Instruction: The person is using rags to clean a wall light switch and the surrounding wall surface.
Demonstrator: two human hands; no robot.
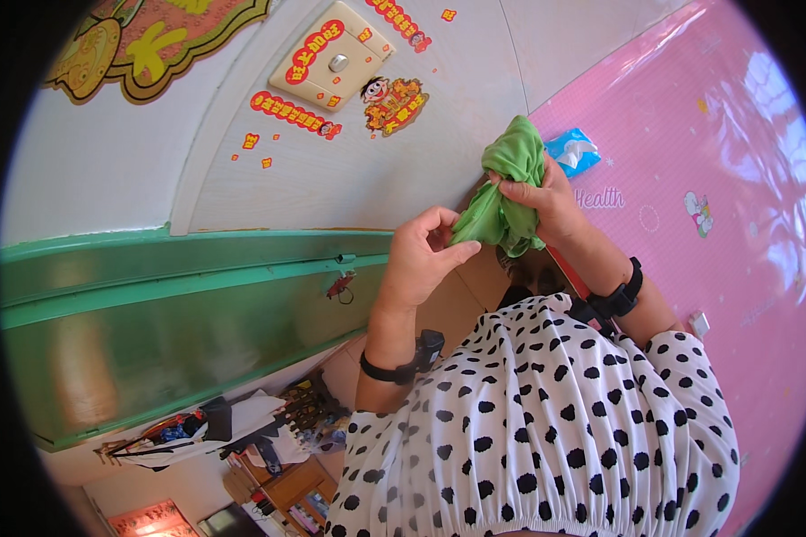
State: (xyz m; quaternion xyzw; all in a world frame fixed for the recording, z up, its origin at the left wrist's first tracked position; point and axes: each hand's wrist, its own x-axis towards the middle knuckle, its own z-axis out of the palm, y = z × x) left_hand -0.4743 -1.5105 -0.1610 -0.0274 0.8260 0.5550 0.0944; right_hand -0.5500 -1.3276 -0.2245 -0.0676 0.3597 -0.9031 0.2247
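A bunched green cloth, thin and soft, is held up in front of me near the pale wall. My right hand grips its middle, with the thumb across the gathered folds. My left hand pinches the lower left edge of the cloth between thumb and fingers. Part of the cloth hangs loose below my right hand. Folds hide some of my right fingers.
A pink printed cover lies on the right, bearing a blue pack of wipes or tissues and a small white object. On the left are a green door and a wall switch with red stickers.
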